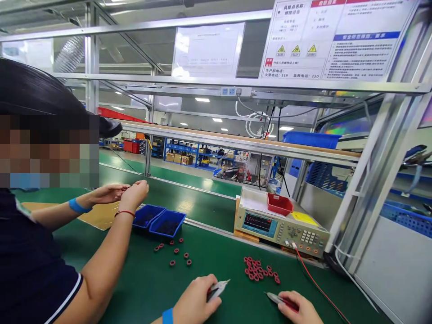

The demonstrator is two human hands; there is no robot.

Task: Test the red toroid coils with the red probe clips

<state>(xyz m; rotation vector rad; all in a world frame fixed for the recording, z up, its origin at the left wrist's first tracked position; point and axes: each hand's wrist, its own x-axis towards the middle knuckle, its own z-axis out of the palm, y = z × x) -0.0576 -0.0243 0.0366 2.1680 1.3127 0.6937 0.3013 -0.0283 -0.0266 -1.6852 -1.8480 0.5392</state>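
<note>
My left hand (pixel 195 300), with a blue wristband, is closed around a metal-tipped test clip (pixel 218 289) that points up and to the right. To its right, my right hand (pixel 299 308) is wrapped around a second test clip (pixel 276 298) with a red grip, its thin tip pointing left. Between and beyond the two tips lies a cluster of small red toothed rings (pixel 254 270) on the green table (pixel 216 261). Several more red rings (pixel 186 255) are scattered further left. Neither clip touches a ring.
A bench meter (pixel 283 229) with a lit screen stands at the back right, a red tray (pixel 280 204) on top and a red lead (pixel 312 276) running forward. Blue bins (pixel 168 223) stand left of centre. A co-worker's arms (pixel 110 252) reach in from the left, beside cardboard (pixel 101 216).
</note>
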